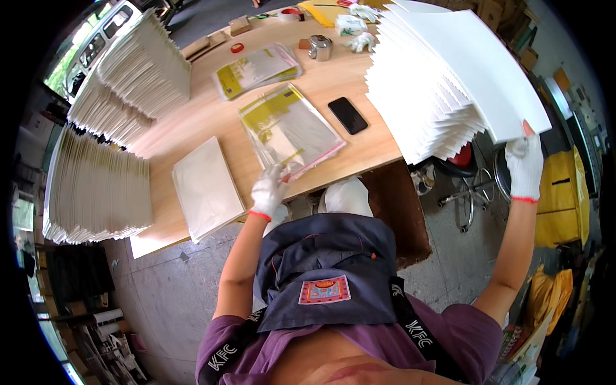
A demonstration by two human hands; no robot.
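Observation:
My right hand (525, 165), in a white knit glove with a red cuff, pinches the near corner of a large white sheet (475, 64). That sheet lies over a tall fanned stack of white sheets (410, 96) on the table's right side. My left hand (268, 191), gloved the same way, is closed at the near edge of a pile of clear plastic bags (301, 131) with olive-green printing; its fingers grip the top bag's edge. Left of it lies a short stack of white sheets (208, 186). A second pile of printed bags (260, 67) sits farther back.
Tall stacks of packed sheets (96, 186) line the table's left side. A black phone (348, 115) lies right of the bags. Behind are a metal cup (319, 48), tape rolls (290, 14) and spare gloves (362, 42). A stool (471, 186) stands beside the table at right.

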